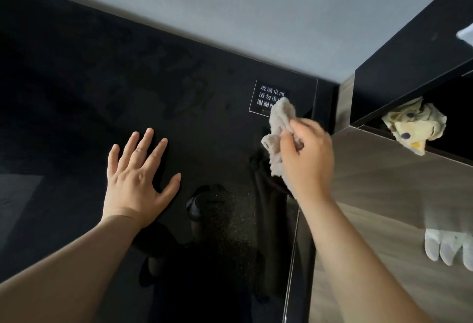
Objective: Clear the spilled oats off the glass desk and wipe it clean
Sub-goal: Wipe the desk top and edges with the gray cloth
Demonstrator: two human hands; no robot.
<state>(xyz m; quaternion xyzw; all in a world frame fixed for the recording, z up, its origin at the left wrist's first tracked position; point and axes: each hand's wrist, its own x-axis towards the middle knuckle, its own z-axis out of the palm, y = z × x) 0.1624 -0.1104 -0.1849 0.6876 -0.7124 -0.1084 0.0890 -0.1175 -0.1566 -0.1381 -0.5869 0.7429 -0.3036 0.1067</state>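
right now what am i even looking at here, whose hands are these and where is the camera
There is one picture, from a camera worn on a person's head, looking down at their own bare arms. No machine is involved. The left hand lies flat with fingers spread on a black glass desk. The right hand grips a bunched beige cloth near the desk's far right corner, partly covering a small printed sign. Fine pale specks show on the glass near the person. To the right, a wooden surface holds a white glove; a crumpled yellow cloth sits on a shelf behind.
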